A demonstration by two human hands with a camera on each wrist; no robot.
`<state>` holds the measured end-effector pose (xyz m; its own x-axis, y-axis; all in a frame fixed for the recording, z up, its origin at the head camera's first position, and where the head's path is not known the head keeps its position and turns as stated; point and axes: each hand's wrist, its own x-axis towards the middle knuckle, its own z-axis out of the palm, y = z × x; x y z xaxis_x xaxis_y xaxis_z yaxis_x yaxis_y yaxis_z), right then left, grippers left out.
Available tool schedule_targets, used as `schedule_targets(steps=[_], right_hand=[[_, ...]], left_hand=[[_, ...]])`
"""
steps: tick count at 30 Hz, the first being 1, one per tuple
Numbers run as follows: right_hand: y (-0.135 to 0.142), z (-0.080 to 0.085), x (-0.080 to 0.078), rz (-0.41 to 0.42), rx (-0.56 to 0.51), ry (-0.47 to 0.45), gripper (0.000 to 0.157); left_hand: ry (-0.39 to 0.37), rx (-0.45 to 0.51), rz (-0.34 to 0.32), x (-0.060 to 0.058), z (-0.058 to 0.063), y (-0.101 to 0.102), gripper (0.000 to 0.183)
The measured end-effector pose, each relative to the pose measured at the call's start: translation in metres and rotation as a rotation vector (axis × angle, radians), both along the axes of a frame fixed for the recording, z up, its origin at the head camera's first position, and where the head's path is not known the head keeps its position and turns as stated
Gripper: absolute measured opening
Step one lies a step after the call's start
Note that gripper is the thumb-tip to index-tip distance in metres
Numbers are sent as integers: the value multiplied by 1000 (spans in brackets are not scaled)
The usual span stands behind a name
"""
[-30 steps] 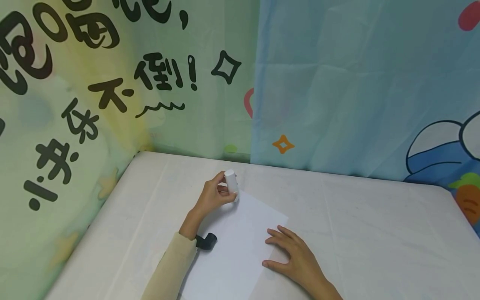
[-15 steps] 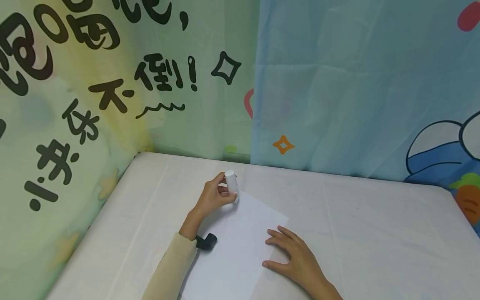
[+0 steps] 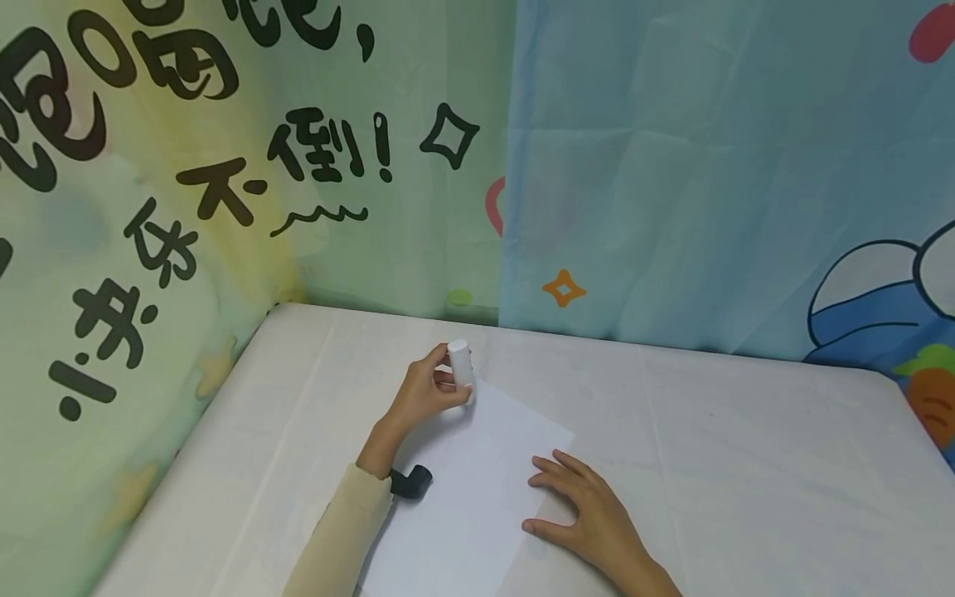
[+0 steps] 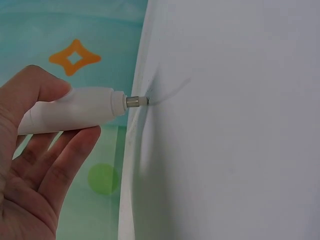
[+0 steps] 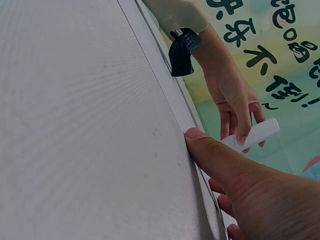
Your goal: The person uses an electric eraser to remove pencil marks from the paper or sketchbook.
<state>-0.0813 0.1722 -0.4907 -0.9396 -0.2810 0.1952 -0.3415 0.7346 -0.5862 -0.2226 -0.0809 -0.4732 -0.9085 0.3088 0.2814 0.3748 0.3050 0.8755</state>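
Observation:
My left hand (image 3: 419,388) grips a white electric eraser (image 3: 460,363) near the far corner of a sheet of white paper (image 3: 466,481). In the left wrist view, thumb and fingers hold the body from both sides. A metal collar with a small pale tip (image 4: 144,101) points at the paper, right at its surface, and casts a thin shadow. My right hand (image 3: 593,518) rests at the sheet's right edge with fingers spread and relaxed, holding nothing. The right wrist view shows its thumb (image 5: 215,152) along the paper, while the other fingers are mostly hidden.
A white cloth covers the table (image 3: 731,473). Behind it hang a green printed curtain (image 3: 403,240) and a blue one (image 3: 656,207). A black strap mount (image 3: 412,481) sits on the left wrist, just over the paper.

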Motion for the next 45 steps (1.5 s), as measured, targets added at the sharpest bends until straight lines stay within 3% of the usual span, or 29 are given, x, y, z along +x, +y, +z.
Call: schedule_targets(steps=[29, 45], right_hand=[[2, -3, -1, 13, -2, 54, 41], [2, -3, -1, 12, -10, 43, 41]], left_hand=[[-1, 24, -4, 1, 1, 0, 43], [-6, -16, 3, 2, 3, 0, 44]])
